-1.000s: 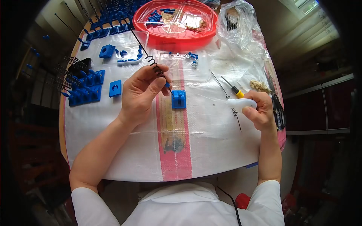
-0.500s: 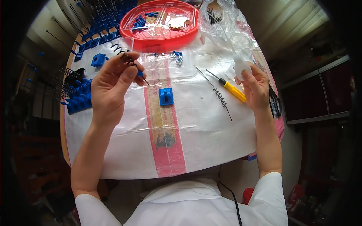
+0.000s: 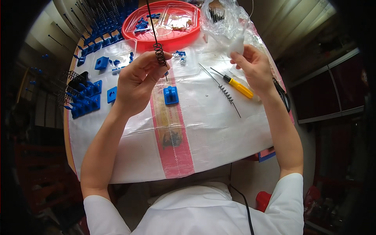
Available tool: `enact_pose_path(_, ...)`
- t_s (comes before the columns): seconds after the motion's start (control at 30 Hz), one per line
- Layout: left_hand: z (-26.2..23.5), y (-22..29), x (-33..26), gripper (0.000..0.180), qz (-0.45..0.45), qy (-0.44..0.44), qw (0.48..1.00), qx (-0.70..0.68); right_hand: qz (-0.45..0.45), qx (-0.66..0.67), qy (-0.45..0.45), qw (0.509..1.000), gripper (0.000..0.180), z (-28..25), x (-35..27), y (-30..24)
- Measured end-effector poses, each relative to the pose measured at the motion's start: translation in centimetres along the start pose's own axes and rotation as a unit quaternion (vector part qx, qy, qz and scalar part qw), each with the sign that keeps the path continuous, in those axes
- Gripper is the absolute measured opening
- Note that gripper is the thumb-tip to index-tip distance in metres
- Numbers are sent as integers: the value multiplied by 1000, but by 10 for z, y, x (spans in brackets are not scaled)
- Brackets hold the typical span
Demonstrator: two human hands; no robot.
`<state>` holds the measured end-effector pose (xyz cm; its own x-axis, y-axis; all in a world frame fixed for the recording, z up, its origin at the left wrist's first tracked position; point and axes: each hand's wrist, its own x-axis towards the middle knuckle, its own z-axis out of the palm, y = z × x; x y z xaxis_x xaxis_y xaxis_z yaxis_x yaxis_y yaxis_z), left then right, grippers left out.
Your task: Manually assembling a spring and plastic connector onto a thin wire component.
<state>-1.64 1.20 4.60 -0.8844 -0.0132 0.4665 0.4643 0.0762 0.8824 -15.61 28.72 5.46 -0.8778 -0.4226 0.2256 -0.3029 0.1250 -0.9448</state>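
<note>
Between the fingertips of my left hand (image 3: 135,84), a black wire spring (image 3: 159,54) stands nearly upright. One straight end rises high above the coils, and a bit of blue shows at its lower end under the fingers. My right hand (image 3: 254,70) grips a small white squeeze bottle (image 3: 235,45), whose outline blurs into the clear plastic behind it. On the table below and between the hands sits a square blue base (image 3: 170,95) with a raised middle. Another black wire spring (image 3: 226,94) lies to the right of it, beside a yellow-handled screwdriver (image 3: 241,87).
A red tray (image 3: 129,37) at the back holds clear boxes of small parts. Crumpled clear plastic bag (image 3: 219,29) lies right of it. Blue bases with upright springs (image 3: 88,98) crowd the left side. A square blue piece (image 3: 112,94) lies beside my left wrist.
My left hand has moved right, and the spring has swung from slanted to nearly upright. My right hand has shifted left and away from me with the bottle, which now tilts differently.
</note>
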Motion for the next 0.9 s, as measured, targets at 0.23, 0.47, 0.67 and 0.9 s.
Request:
enact_pose_path(0.23, -1, -10, -1, 25, 9, -8, 1000, -2, -12, -123, 30, 992, 28, 26, 40, 31)
enact_pose_path(0.47, -2, -10, -5, 27, -5, -40, 999, 29, 10, -240, 42, 970, 24, 32, 37, 42)
enact_pose_path(0.67, 2, -14, -8, 24, 17, -10, 999, 29, 9, -327, 30, 945, 29, 34, 33, 36)
enact_pose_path(0.9, -3, -14, -8, 28, 0, -47, 998, 48, 2, -332, 31, 943, 30, 32, 35, 39)
